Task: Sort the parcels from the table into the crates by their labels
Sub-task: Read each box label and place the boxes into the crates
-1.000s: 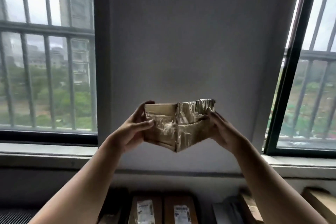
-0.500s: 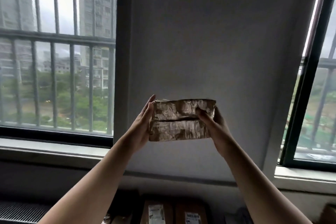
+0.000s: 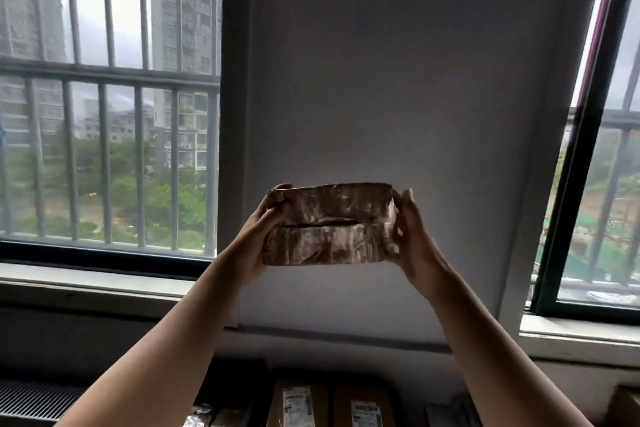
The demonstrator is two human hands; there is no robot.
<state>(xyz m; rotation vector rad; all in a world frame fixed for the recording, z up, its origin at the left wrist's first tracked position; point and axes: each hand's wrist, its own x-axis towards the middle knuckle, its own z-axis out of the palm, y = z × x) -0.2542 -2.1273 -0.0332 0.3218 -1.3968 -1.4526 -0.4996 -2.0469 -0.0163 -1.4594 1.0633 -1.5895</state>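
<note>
Parcel (image 3: 329, 224), brown, wrapped in crinkled shiny tape, is held up in the air just below frame centre, long side level, with a dark slit-like crease across the facing side. Left hand (image 3: 258, 239) grips the parcel's 9 o'clock end, fingers curled over the top corner and thumb on the near face. Right hand (image 3: 412, 236) grips the 3 o'clock end, fingers wrapped round that edge. Both forearms come up from the 6 o'clock edge of the view. Plain grey wall panel (image 3: 398, 80) is behind the parcel. Barred window (image 3: 104, 97) is at 9 o'clock, with tower blocks and trees outside, and a second window (image 3: 606, 184) is at 3 o'clock. At 6 o'clock, between the forearms, two labelled cartons (image 3: 298, 404) lie side by side, each with a white label; what they lie on is too dark to tell. Ribbed grille (image 3: 34, 399) sits at 8 o'clock.
</note>
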